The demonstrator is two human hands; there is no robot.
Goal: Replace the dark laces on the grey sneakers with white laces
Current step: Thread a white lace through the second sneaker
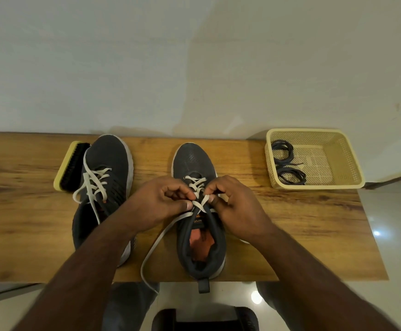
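Two grey sneakers stand on the wooden table (290, 225), toes away from me. The left sneaker (106, 168) carries a white lace (94, 185) through its eyelets, with loose ends hanging to its left side. The right sneaker (194, 168) is partly laced in white. My left hand (161, 204) pinches the white lace (198, 205) at the upper eyelets. My right hand (233, 204) pinches the same lace from the other side. One long free end trails off the table's near edge. Dark laces (287, 163) lie coiled in a cream basket (338, 142).
A shoe brush (69, 163) with a yellow back and black bristles lies against the left sneaker's outer side. The cream basket stands at the table's far right corner. A wall rises right behind the table. Below the near edge are my knees and a dark object on the floor.
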